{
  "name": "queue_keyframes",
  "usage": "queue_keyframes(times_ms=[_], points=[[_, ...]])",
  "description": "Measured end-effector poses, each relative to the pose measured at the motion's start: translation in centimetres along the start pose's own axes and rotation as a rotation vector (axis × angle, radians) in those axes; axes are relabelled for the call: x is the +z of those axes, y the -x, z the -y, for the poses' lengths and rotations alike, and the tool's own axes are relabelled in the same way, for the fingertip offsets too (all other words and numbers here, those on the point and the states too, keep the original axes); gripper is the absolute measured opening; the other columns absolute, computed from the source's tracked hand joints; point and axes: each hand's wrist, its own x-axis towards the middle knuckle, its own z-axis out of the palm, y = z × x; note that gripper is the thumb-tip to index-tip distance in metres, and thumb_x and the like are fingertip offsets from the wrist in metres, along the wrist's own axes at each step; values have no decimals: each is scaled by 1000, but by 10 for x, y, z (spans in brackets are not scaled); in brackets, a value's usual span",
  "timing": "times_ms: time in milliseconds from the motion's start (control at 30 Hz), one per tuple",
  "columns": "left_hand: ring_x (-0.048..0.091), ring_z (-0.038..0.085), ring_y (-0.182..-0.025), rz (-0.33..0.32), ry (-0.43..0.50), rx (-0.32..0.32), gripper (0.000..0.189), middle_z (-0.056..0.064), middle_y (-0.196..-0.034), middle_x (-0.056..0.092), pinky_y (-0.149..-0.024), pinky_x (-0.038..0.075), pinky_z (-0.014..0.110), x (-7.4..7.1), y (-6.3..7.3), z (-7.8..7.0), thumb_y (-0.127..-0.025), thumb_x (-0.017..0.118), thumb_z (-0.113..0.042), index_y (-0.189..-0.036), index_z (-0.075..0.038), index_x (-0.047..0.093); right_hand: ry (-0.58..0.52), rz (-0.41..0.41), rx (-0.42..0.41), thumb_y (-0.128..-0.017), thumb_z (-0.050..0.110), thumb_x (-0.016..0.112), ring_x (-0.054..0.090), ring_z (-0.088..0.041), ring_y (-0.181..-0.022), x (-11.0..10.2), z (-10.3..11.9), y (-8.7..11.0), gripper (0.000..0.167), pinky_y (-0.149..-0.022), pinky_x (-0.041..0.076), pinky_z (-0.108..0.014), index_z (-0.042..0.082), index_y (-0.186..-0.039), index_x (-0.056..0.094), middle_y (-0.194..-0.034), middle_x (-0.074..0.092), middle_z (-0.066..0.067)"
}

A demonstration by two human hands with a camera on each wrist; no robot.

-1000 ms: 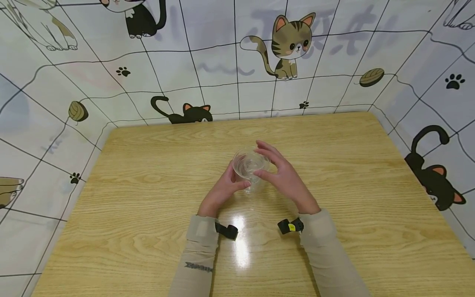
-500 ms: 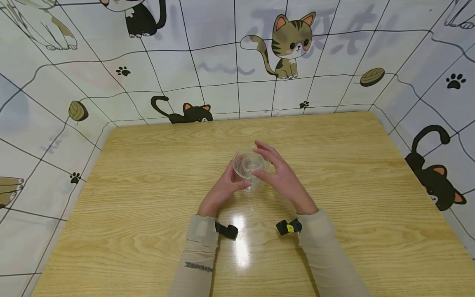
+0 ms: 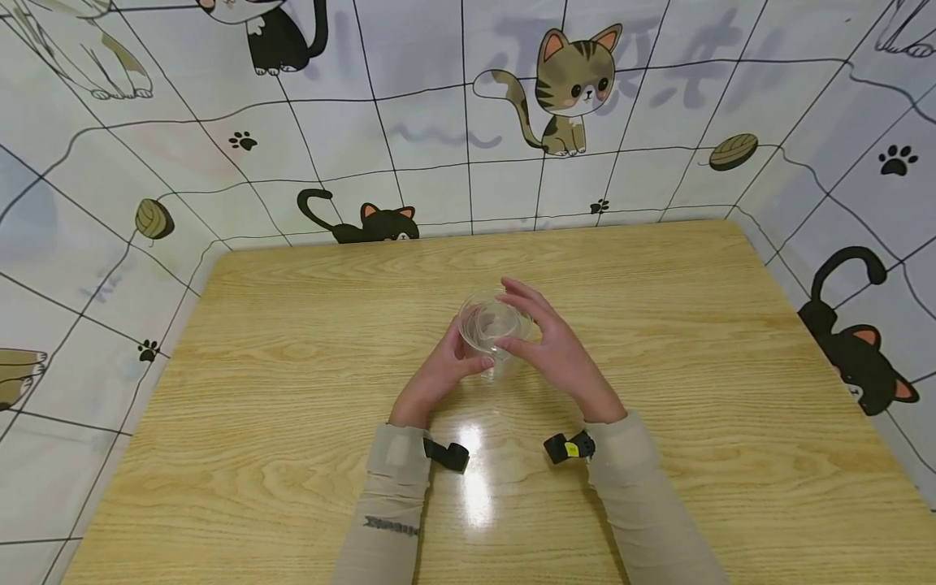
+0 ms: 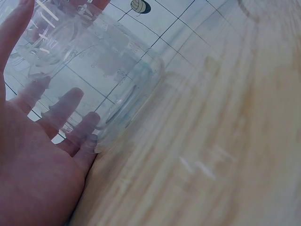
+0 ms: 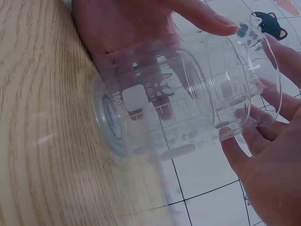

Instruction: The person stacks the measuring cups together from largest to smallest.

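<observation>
Near the middle of the table, a clear glass beaker point(image 5: 135, 98) with white markings and a "100" stands upright on its base. A smaller clear beaker point(image 5: 230, 84) appears nested in its mouth, its rim sticking out above. My left hand point(image 3: 442, 370) holds the larger beaker from the left, thumb in front and fingers round the far side, seen through the glass in the left wrist view. From the right, my right hand point(image 3: 561, 348) grips the upper glass near the rim between thumb and fingers. How deep the inner beaker sits is hard to tell through the glass.
The wooden table point(image 3: 292, 325) extends around both hands, with a glare patch point(image 3: 475, 479) in front of the beakers. White walls point(image 3: 409, 146) printed with cats and grid lines rise at the back and sides. Each wrist wears a black camera strap.
My right hand and wrist have shifted very slightly left since a second ago. The left hand and the larger beaker look unmoved.
</observation>
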Motion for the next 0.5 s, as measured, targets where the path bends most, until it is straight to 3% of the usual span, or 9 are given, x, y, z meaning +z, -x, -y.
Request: queue_keyframes(times_ms=[100, 233, 333, 500], points=[[27, 13, -128, -3, 7, -5, 81, 0, -140, 30, -104, 21, 37, 0, 0, 0, -81, 66, -14, -142, -22, 15, 11, 7, -1, -82, 35, 64, 22, -11, -129, -1, -1, 0, 57, -98, 24, -53, 19, -132, 43, -143, 21, 16], [29, 11, -128, -16, 0, -1, 79, -4, -139, 31, -103, 22, 36, -3, -3, 13, -79, 68, -18, -139, -32, 19, 20, 18, 36, -84, 27, 63, 23, -15, -130, -3, 20, 3, 55, -98, 25, -52, 11, -132, 43, -144, 23, 8], [27, 9, -128, -22, -8, 1, 79, -5, -140, 31, -104, 21, 35, -3, -3, 14, -78, 70, -20, -139, -33, 20, 22, 24, 72, -84, 20, 63, 24, -19, -130, -6, 36, 5, 53, -98, 25, -53, 8, -131, 43, -145, 23, 2], [27, 11, -128, -14, -4, -13, 78, -3, -140, 31, -103, 22, 35, 1, 0, 0, -79, 68, -16, -140, -29, 20, 17, 24, 95, -84, 22, 63, 26, -21, -129, -7, 35, 4, 52, -99, 24, -51, 9, -131, 44, -145, 22, 4]])
